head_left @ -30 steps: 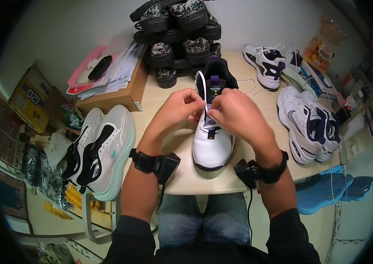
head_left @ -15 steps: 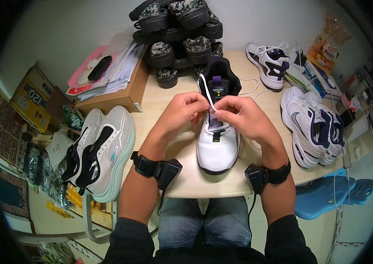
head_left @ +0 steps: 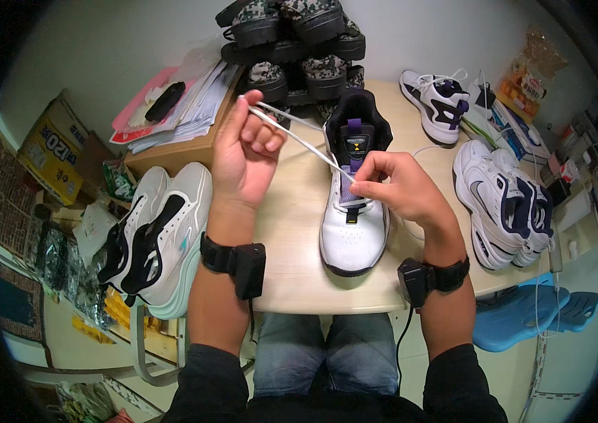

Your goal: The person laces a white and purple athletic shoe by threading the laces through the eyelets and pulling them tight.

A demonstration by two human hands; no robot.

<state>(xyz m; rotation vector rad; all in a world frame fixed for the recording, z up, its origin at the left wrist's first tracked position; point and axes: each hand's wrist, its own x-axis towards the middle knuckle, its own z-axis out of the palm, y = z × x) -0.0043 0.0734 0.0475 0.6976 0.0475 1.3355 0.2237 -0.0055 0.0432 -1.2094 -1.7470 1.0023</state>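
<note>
A white sneaker (head_left: 354,243) with a black collar and a purple tongue stands upright in the middle of the table, toe toward me. A white shoelace (head_left: 306,146) runs from it in two strands to my left hand (head_left: 248,151), raised to the left of the shoe. Thumb and forefinger of that hand pinch the lace, the other fingers curled. My right hand (head_left: 397,185) is at the right side of the shoe's throat, pinching the lower strand between thumb and forefinger. Lacing shows across the lower tongue.
Pale sneakers (head_left: 189,211) stand at the left edge; white-and-navy sneakers (head_left: 478,204) stand on the right. Another white-and-black sneaker (head_left: 429,106) is at the back right. Camouflage shoes (head_left: 327,77) are stacked at the back, beside a cardboard box (head_left: 193,156) bearing papers.
My left hand has moved up and left from the shoe, drawing the lace out into a taut stretch. My right hand has stayed near the shoe's throat, still pinching lace.
</note>
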